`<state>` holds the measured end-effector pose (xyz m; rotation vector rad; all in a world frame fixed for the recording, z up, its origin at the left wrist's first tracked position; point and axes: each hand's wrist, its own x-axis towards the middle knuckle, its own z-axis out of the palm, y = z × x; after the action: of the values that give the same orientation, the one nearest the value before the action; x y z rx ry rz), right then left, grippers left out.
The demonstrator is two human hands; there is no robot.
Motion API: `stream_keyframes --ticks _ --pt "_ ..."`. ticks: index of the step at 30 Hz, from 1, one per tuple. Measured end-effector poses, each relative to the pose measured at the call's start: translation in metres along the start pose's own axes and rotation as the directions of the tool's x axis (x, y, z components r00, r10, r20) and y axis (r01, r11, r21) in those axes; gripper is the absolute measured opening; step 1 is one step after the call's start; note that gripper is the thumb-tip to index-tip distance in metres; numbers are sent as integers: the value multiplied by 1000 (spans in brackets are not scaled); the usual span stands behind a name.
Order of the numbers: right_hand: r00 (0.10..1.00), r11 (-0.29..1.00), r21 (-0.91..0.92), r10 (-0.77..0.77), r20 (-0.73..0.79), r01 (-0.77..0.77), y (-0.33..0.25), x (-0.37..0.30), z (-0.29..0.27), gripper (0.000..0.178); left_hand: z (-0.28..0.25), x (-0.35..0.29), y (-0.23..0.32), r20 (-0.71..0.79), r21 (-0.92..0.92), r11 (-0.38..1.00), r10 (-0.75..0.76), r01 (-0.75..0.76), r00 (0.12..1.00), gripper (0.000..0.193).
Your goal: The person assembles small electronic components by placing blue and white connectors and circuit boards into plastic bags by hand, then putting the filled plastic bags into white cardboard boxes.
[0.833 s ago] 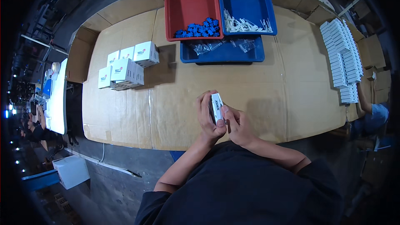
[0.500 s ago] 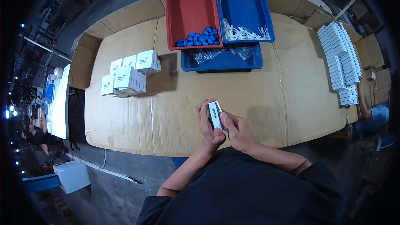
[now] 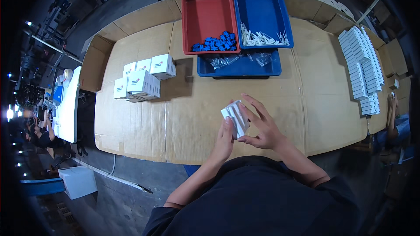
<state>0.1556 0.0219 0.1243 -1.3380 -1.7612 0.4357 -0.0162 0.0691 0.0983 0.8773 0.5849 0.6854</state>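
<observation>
A small white box-like piece (image 3: 238, 119), with grooves along its upper side, is held tilted above the near middle of the cardboard-covered table. My left hand (image 3: 225, 140) grips its left side, the thumb lying on the near face and the other fingers mostly hidden behind it. From the right, my right hand (image 3: 267, 129) spans the piece, its thumb at the lower corner and a finger at the upper edge. Other fingers of that hand are spread and lifted off.
Stacked white boxes (image 3: 144, 83) stand at left. At the back are a red tray (image 3: 209, 11) of blue parts, a blue tray (image 3: 262, 11) of white parts, and a lower blue tray (image 3: 238, 71) with clear bags. White box stacks (image 3: 361, 67) line the right edge; another person's arm (image 3: 392, 109) is beyond.
The white piece has been turned, so its grooved side shows instead of the printed side. My right hand has shifted right and its fingers have spread.
</observation>
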Motion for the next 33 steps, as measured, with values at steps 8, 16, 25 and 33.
stream_keyframes --ticks 8,16,25,33 --pt "961 961 8 -276 -16 276 17 14 -2 95 28 -5 17 -28 -109 987 -124 121 992 73" --pt "935 938 20 -342 -95 345 22 17 10 95 18 -4 7 -27 -83 992 -99 97 995 69" --pt "971 815 571 208 -120 -105 7 12 23 92 18 11 7 86 512 787 351 -343 933 99" --pt "996 963 256 88 13 -88 6 2 11 61 -1 19 12 -180 -126 991 20 -43 983 65"
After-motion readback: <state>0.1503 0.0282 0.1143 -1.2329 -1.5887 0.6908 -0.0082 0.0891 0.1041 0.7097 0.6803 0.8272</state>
